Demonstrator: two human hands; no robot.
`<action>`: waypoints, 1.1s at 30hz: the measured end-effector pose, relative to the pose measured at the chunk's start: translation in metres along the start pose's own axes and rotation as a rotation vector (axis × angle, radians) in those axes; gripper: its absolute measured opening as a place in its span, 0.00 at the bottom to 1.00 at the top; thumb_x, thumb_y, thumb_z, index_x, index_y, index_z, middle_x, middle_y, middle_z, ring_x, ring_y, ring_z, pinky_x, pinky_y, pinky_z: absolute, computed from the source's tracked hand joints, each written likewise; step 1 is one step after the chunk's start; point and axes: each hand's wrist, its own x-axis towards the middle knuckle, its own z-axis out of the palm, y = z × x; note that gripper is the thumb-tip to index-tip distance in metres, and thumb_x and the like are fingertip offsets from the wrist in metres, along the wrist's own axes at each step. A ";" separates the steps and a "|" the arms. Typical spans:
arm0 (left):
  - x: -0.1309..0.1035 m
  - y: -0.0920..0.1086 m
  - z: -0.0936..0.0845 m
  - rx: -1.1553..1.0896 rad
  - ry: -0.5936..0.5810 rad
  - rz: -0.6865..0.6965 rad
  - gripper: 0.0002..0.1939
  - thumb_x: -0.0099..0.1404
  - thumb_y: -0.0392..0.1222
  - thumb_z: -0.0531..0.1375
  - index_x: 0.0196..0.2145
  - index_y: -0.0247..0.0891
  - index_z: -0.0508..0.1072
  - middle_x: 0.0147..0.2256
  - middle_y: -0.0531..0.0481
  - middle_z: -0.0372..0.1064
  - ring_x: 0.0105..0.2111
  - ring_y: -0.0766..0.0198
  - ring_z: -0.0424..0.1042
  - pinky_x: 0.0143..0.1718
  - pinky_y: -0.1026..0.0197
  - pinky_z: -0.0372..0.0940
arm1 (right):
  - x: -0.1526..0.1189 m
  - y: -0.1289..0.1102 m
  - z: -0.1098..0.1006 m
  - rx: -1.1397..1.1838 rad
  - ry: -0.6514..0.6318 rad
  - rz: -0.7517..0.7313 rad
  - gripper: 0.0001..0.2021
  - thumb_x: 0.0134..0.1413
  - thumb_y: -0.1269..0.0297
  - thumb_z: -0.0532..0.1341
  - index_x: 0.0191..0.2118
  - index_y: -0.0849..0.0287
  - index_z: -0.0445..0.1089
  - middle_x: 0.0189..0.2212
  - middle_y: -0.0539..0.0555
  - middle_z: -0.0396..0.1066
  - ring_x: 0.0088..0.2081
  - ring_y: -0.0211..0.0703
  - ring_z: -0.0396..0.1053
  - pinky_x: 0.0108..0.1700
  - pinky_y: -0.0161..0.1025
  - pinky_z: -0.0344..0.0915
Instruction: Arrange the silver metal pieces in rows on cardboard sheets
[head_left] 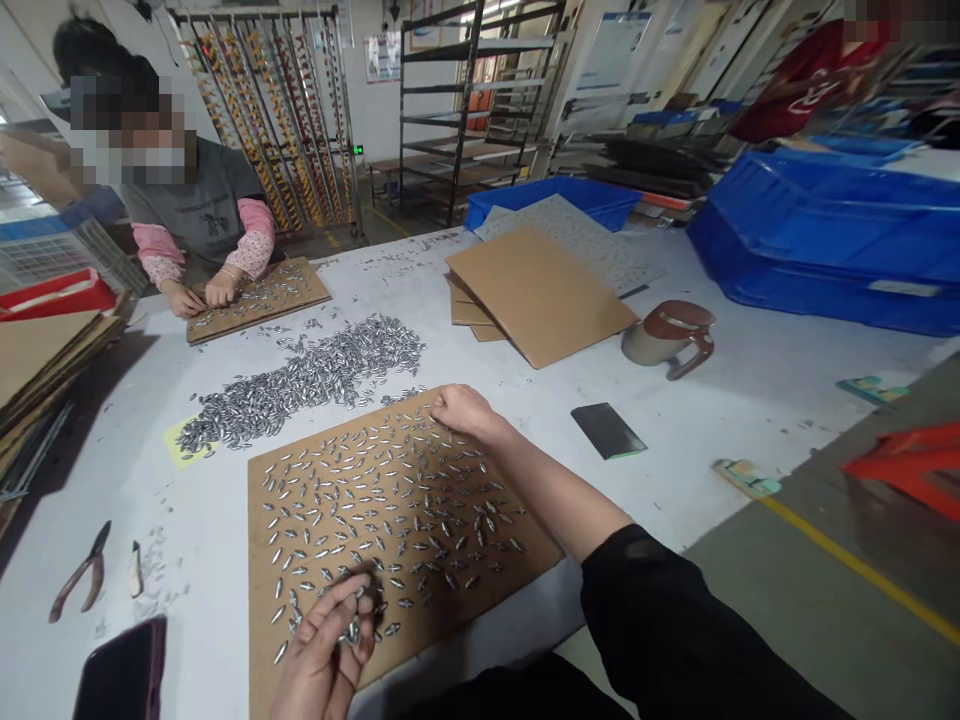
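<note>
A brown cardboard sheet lies in front of me, covered with rows of small silvery pointed metal pieces. Over its near left part, my left hand is palm up with curled fingers, holding several of these metal pieces. My right hand is at the sheet's far right edge, its fingers closed and pinched downward; whatever they hold is hidden. Just beyond the sheet, a long heap of the same metal pieces is spread on the white table, its left end on a yellow paper.
Pliers, a small knife-like tool and a phone lie at left. To the right are a dark block, a mug and stacked cardboard. Blue bins stand beyond. Across the table, a co-worker's hands work over another sheet.
</note>
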 end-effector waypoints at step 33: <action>0.002 -0.015 0.020 0.233 -0.163 0.026 0.21 0.47 0.46 0.78 0.37 0.36 0.81 0.33 0.48 0.76 0.28 0.68 0.71 0.31 0.68 0.65 | -0.147 -0.007 0.074 0.832 -0.161 -0.366 0.07 0.52 0.67 0.65 0.37 0.60 0.79 0.28 0.48 0.77 0.30 0.37 0.71 0.33 0.31 0.64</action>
